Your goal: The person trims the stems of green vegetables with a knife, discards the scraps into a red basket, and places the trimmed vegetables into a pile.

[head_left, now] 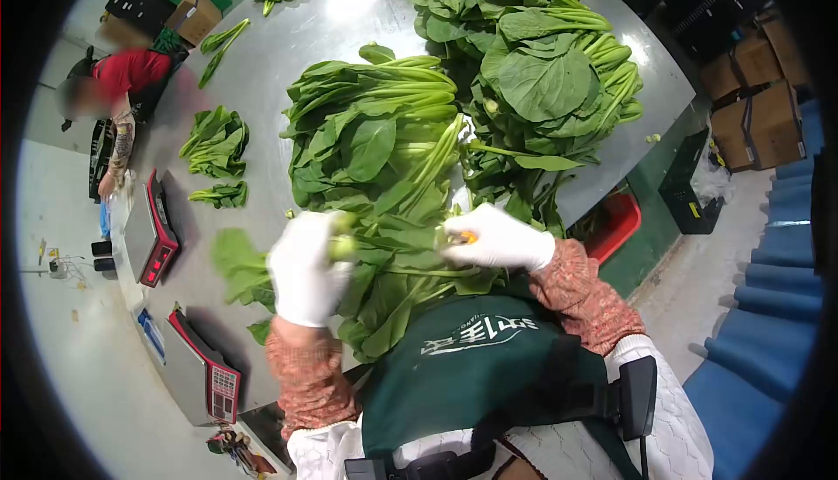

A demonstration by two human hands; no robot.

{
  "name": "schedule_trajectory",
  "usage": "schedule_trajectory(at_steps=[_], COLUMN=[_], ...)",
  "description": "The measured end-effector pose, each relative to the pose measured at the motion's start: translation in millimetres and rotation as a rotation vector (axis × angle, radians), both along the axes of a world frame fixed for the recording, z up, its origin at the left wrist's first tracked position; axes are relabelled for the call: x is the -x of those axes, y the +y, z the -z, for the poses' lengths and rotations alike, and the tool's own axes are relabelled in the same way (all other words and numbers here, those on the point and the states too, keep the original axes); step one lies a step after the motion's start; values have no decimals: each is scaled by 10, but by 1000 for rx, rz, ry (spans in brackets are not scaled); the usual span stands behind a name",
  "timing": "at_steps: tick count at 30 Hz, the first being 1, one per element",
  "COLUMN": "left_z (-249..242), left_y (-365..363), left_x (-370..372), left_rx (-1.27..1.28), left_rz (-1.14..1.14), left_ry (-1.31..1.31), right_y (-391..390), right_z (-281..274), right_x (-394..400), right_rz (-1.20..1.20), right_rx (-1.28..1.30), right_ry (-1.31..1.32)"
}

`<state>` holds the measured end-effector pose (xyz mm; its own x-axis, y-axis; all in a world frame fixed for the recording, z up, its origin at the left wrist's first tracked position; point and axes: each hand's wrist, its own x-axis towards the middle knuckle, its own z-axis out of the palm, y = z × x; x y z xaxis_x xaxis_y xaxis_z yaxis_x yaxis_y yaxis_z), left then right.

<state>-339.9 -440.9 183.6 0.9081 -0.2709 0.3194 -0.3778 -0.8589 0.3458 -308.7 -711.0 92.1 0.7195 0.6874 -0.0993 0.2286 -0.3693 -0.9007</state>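
Observation:
My left hand, in a white glove, is closed around the pale stems of some leafy greens; the leaves stick out to its left. My right hand, also gloved, has its fingers curled round a small orange object, mostly hidden by the glove. Under and between both hands lie loose leafy greens at the table's near edge. Just beyond them rises a large pile of greens, stems pointing right.
Another heap of greens covers the right of the metal table. Smaller bunches lie to the left, near two scales. A person in red stands at the far left. A red bin sits below the right edge.

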Motion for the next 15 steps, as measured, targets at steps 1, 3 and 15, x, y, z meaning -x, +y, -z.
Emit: schedule_trajectory(at_steps=[1, 3, 15], left_z=[-25, -159, 154], left_y=[133, 400, 721], left_x=[-23, 3, -85], left_rx=[26, 216, 1856], left_rz=[-101, -124, -246], left_ry=[-47, -47, 345], right_y=[-74, -158, 41], right_z=[-70, 122, 413], right_x=[-58, -229, -939], right_rz=[103, 467, 783], right_rx=[108, -146, -333], right_ry=[-56, 52, 347])
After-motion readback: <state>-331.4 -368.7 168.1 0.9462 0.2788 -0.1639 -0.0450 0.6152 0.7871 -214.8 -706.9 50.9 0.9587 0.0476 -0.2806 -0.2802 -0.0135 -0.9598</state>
